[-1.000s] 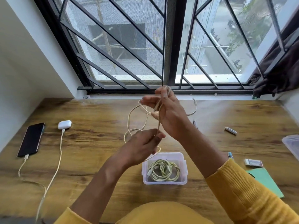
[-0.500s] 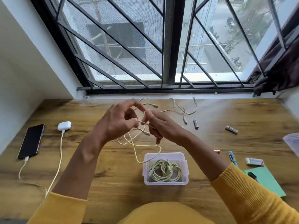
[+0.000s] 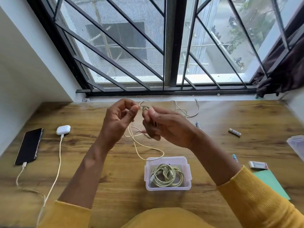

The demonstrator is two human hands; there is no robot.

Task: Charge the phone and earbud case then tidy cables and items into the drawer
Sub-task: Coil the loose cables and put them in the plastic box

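Your left hand (image 3: pixel 117 119) and right hand (image 3: pixel 166 124) pinch the cable (image 3: pixel 144 148), seemingly coiled; its slack touches the box (image 3: pixel 167 188) rim at 6 o'clock.

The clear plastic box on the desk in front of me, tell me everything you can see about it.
The clear plastic box is a small rectangular container of translucent, faintly lilac plastic with rounded corners and clip tabs at its sides, and no lid on it. It sits upright on the wooden desk, near the front edge, below both hands. Inside lies a coiled pale yellow-green cable, its plugs resting in the coil. A loop of the cream cable that the hands are winding hangs down to its far rim; whether it touches is unclear.
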